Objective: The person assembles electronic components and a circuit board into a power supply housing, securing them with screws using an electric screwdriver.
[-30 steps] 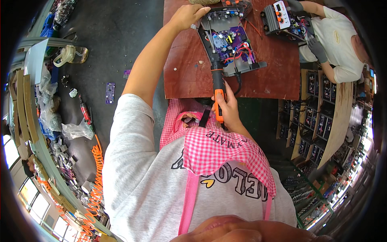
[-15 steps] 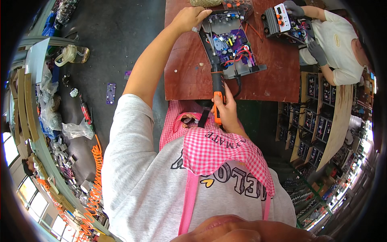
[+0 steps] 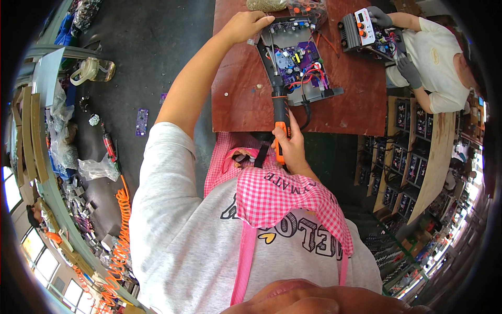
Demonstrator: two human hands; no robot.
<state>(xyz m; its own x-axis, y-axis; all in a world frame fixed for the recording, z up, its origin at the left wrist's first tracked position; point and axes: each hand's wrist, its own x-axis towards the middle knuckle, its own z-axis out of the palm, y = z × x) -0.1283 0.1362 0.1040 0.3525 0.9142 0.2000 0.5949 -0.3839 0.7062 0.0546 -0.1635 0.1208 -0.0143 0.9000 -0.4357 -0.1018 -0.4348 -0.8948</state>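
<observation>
My right hand (image 3: 293, 147) is wrapped round the orange grip of a black-and-orange electric screwdriver (image 3: 281, 107). Its long thin bit reaches along the left side of an open metal chassis (image 3: 285, 37) on the table; I cannot make out what the tip touches. Inside the chassis sits a purple circuit board (image 3: 309, 55) with red and blue wires. At the far end stands a black panel (image 3: 294, 24) carrying small parts. My left hand (image 3: 246, 27) grips that panel's left corner with thumb and fingers, the hand bent over the edge.
The reddish-brown table (image 3: 240, 112) bears a bag of small screws (image 3: 266, 4) and a clear bag of orange-topped knobs (image 3: 307, 9) at the far edge. At right, a gloved co-worker handles another unit (image 3: 361, 31). Racks of units (image 3: 402, 157) stand at right; an orange coiled hose (image 3: 123, 225) hangs left.
The chassis, screwdriver and both my hands keep nearly the same places, with a slight shift of the whole view. The co-worker's head has come a little further into view.
</observation>
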